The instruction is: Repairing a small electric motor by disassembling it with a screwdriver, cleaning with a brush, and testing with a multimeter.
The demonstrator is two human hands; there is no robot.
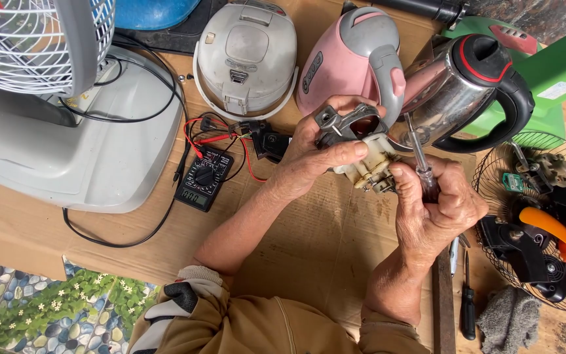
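Left hand (309, 154) had its fingers pinching a grimy white switch part (368, 169); right hand (437, 203) gripped a screwdriver (420, 160). Pink kettle (352, 59) sat just behind.

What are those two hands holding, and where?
Left hand grips a small cream-coloured part by its top; right hand holds a screwdriver by its handle.
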